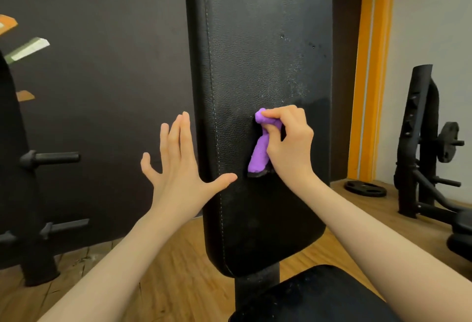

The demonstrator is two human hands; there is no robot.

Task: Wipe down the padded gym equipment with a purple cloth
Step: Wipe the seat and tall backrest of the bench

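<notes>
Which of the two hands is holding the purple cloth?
The right hand. Its fingers are curled around the purple cloth, pressing it on the black back pad. The left hand holds nothing; its fingers are spread open beside the pad's edge.

Cloth (259, 154) on back pad (258, 48), left hand (178, 166) at pad's left edge, seat pad (314, 296) below.

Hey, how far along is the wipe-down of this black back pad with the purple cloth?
Roughly midway, it seems. The back pad below the cloth looks dark and free of specks, so likely wiped. In hand: the right hand grips the bunched purple cloth against the pad's middle, while the left hand is open at its left edge. Left: whitish specks above the cloth, and the seat pad, which looks dusty too.
</notes>
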